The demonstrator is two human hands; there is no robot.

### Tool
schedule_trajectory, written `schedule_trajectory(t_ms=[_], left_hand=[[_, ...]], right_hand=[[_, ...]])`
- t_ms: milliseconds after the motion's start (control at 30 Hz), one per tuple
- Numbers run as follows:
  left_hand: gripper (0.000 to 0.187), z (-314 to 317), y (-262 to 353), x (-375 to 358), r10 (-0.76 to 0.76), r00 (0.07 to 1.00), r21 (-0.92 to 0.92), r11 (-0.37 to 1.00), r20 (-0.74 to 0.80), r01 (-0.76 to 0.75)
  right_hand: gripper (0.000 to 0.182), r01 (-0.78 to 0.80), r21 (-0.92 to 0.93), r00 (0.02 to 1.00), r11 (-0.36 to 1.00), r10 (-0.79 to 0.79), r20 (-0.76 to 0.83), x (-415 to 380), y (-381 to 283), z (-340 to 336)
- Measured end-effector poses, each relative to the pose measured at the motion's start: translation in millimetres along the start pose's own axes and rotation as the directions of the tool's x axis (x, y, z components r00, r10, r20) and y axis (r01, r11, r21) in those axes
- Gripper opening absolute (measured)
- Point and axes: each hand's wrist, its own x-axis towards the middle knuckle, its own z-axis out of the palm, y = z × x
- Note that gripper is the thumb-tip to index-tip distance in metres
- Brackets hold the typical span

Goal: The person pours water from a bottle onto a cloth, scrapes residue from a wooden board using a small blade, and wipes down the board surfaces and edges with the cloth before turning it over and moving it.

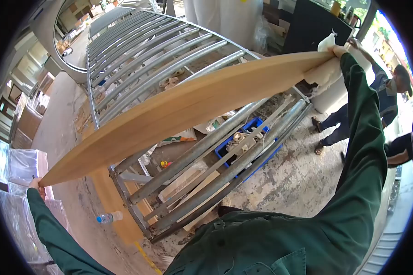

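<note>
A long wooden board [188, 103] spans the view, held raised with one end in each of my hands. At its left end, my left hand [36, 187] is closed around the edge. My right hand [339, 51] grips the far right end, its fingers partly hidden by the board and sleeve. Torn white wrapping [326, 75] hangs just below that end, and another white piece [326, 42] sticks up beside my right hand. Under the board runs a metal roller conveyor [195, 158], part of its rollers hidden behind the wood.
At the right stands another person [385, 98], an arm raised near my right hand. A blue crate [222, 149] of odds and ends sits beneath the rollers. A water bottle [110, 217] lies at the lower left, near plastic-wrapped boxes [25, 167]. Large white rolls [229, 23] stand behind.
</note>
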Motion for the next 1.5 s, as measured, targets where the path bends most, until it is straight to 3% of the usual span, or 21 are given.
schedule_trajectory(t_ms=[100,233,333,400,433,467,500,533,567,633,700,733,767,867,967,1033,1100,1200,1267,1367,1500], left_hand=[[0.015,0.8,18.6,24.5,0.049,0.998,0.065,0.997,-0.034,-0.047],[0.013,2.9,34.2,50.3,0.030,0.999,0.065,0.997,0.022,-0.031],[0.019,-6.1,31.8,82.5,0.180,0.974,-0.051,0.983,0.135,-0.174],[0.026,-14.8,25.8,124.3,0.450,0.788,-0.242,0.892,0.421,-0.381],[0.030,-7.4,28.2,127.6,0.492,0.733,-0.251,0.870,0.469,-0.423],[0.040,36.8,28.8,36.9,0.521,0.791,-0.300,0.848,0.321,-0.437],[0.041,50.1,25.2,24.8,0.546,0.829,-0.335,0.808,0.116,-0.485],[0.055,31.9,11.3,89.9,0.592,0.804,-0.376,0.759,0.060,-0.531],[0.053,55.5,9.9,-15.6,0.449,0.894,-0.192,0.877,0.006,-0.439],[0.053,81.2,-17.8,17.2,0.566,0.753,-0.377,0.652,-0.336,-0.658],[0.051,98.0,-53.0,65.0,0.600,0.720,-0.521,0.515,-0.349,-0.681],[0.052,120.8,-61.3,50.5,0.502,0.763,-0.491,0.584,-0.407,-0.646],[0.051,138.2,-69.9,56.8,0.428,0.801,-0.622,0.507,-0.418,-0.596],[0.049,161.3,-53.4,14.5,0.408,0.782,-0.683,0.391,-0.472,-0.617],[0.051,147.0,-44.5,23.6,0.481,0.755,-0.527,0.540,-0.447,-0.656],[0.057,131.3,-33.1,19.8,0.482,0.727,-0.341,0.661,-0.489,-0.668],[0.072,120.7,-28.8,0.4,0.549,0.661,-0.299,0.607,-0.511,-0.736],[0.073,103.9,-41.2,-8.9,0.473,0.851,-0.368,0.767,-0.229,-0.525],[0.077,104.4,-50.3,-31.6,0.329,0.944,-0.273,0.906,-0.026,-0.323],[0.077,143.7,-107.8,18.8,0.304,0.929,-0.194,0.919,-0.213,-0.345],[0.095,173.3,-171.6,2.1,0.342,0.937,-0.337,0.892,0.065,-0.302]], right_hand=[[0.034,-0.015,-0.057,0.993,0.998,0.009,-0.117,-21.3,17.8,4.2],[0.030,-0.157,0.166,0.987,0.974,0.159,-0.001,-46.3,-2.3,11.6],[0.040,-0.037,0.249,0.991,0.968,0.003,0.133,15.7,43.1,0.0],[0.046,-0.047,0.403,0.953,0.914,-0.080,0.293,-44.6,10.0,13.3],[0.044,0.054,0.492,0.963,0.869,-0.176,0.203,-53.5,18.9,19.5],[0.047,0.003,0.682,0.877,0.731,-0.330,0.349,-7.3,61.2,21.8],[0.052,0.148,0.628,0.947,0.764,-0.293,0.134,4.7,82.3,30.1],[0.057,0.178,0.754,0.918,0.632,-0.382,0.104,1.6,90.7,48.8],[0.060,0.213,0.789,0.925,0.577,-0.379,0.027,5.6,96.3,66.0],[0.067,0.277,0.831,0.945,0.483,-0.295,-0.144,-8.3,90.9,102.9],[0.078,0.432,0.826,0.887,0.362,-0.336,-0.316,-30.4,88.0,131.2],[0.060,0.445,0.843,0.891,0.301,-0.247,-0.382,-19.4,100.6,143.6],[0.075,0.321,0.931,0.934,0.173,-0.220,-0.281,-33.4,89.6,145.6],[0.072,0.259,0.958,0.965,0.124,-0.082,-0.250,-72.9,47.6,155.9],[0.071,0.248,0.926,0.968,0.283,-0.029,-0.251,-55.8,31.8,148.5],[0.067,0.192,0.951,0.976,0.244,-0.144,-0.160,-39.2,20.9,125.0],[0.065,0.132,0.949,0.973,0.286,-0.222,-0.069,-43.8,6.5,102.8],[0.063,0.076,0.866,0.923,0.495,-0.364,0.127,29.5,44.2,68.1],[0.061,0.126,0.701,0.946,0.702,-0.297,0.127,61.5,78.8,69.1],[0.062,0.021,0.609,0.940,0.793,-0.224,0.259,102.3,153.7,85.3],[0.065,-0.141,0.544,0.911,0.827,-0.107,0.398,74.3,204.5,137.9]])
